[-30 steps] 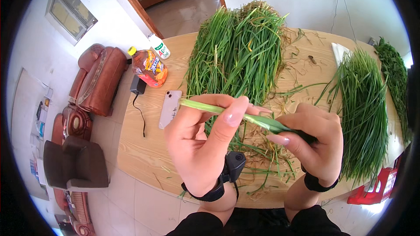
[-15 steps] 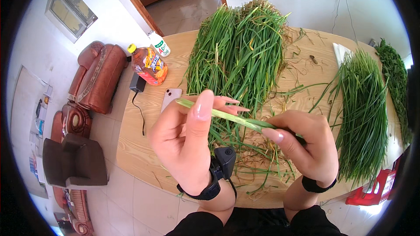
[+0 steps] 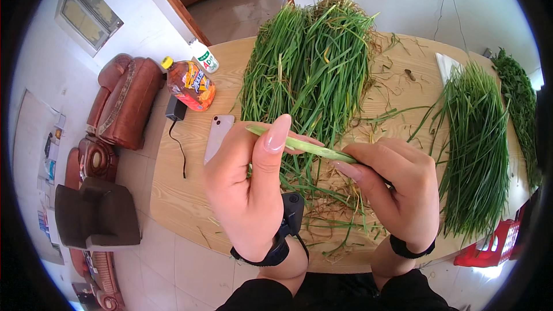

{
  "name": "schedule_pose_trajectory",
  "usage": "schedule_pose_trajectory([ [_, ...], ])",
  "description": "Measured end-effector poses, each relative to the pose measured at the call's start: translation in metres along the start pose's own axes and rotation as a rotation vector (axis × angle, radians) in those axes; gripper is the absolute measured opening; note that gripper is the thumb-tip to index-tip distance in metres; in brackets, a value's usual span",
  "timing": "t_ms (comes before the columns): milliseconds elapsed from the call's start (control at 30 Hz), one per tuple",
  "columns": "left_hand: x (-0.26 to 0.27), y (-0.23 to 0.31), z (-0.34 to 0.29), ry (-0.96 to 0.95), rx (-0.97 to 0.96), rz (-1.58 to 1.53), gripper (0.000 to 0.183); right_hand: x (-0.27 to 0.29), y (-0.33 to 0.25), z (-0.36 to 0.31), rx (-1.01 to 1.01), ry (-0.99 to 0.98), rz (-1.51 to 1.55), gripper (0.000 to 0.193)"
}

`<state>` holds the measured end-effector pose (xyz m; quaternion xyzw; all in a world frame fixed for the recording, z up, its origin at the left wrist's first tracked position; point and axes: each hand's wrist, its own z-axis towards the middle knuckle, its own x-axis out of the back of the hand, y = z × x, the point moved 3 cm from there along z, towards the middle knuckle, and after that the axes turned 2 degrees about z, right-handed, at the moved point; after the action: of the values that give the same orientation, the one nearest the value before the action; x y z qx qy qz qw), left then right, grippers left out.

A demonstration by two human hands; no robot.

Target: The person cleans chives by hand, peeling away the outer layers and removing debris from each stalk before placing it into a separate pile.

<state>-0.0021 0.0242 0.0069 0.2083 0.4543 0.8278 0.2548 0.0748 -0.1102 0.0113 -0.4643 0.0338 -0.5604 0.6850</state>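
L hand (image 3: 242, 196) and R hand (image 3: 403, 187) both pinch the pale green stalk (image 3: 314, 148), which is above the surface (image 3: 181, 204), near the big leaf pile (image 3: 305, 69). Stalk could prob. tear or slip b/c of uneven pull btwn hands.

The head view looks down, seemingly close above both hands (image 3: 245, 187) (image 3: 400, 190).

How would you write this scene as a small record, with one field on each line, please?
Left hand: holding a pale green stalk with thumb and fingers
Right hand: pinching the same stalk, farther right
Surface: wooden table
Beyond hands: large pile of green leaves
Table's right side: smaller green bunch
Table's left side: phone, yellow-capped bottle, white bottle
Floor, left: dark armchair
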Motion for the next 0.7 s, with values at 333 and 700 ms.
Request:
schedule_pose_trajectory([
  [333, -0.0037, -0.0004, 0.0004, -0.017, -0.128, 0.196, 0.038, 0.0051, 0.0046, -0.0030, -0.007, -0.091, 0.093, 0.010],
  [700, -0.0010, 0.0021, 0.0009, -0.067, -0.127, -0.022, 0.017, 0.0039, 0.0078, -0.0039, -0.145, -0.319, 0.403, 0.017],
])
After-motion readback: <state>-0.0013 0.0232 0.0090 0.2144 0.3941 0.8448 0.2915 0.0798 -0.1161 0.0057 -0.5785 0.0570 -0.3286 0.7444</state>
